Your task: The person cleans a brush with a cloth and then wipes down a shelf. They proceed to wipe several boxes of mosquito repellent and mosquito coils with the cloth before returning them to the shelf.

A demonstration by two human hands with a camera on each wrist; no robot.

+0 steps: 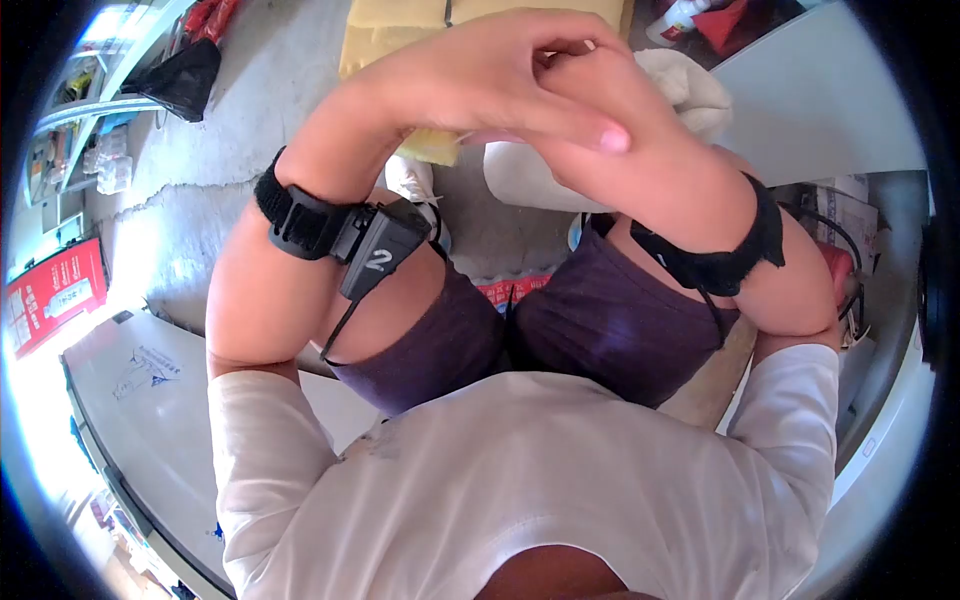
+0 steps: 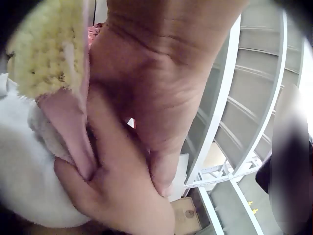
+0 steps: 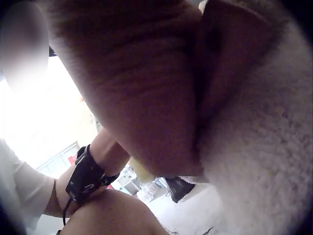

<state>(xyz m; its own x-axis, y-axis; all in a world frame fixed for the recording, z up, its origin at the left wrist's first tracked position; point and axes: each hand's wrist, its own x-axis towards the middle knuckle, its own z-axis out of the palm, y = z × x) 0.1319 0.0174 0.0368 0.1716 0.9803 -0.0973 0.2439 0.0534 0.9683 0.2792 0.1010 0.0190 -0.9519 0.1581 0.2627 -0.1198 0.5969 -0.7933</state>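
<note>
In the head view my left hand [image 1: 490, 85] lies across my right hand [image 1: 600, 90], its fingers bent round it and its thumb along the wrist. The left wrist view has my right hand [image 2: 122, 186] gripping the pink handle [image 2: 73, 127] of a brush with yellow bristles [image 2: 46, 49]. Those bristles [image 1: 430, 147] show below my left wrist in the head view. A white item [image 1: 530, 178] with a fluffy part [image 1: 690, 90] is behind the hands. Its fleecy surface [image 3: 264, 137] fills the right side of the right wrist view. Some fingertips are hidden.
My thighs in dark shorts [image 1: 620, 310] are below the hands. A yellow padded block [image 1: 400, 30] stands ahead, with a grey surface [image 1: 830, 90] at the right. A whiteboard-like panel [image 1: 140, 380] is at the left, and shelves [image 1: 90, 110] are further back.
</note>
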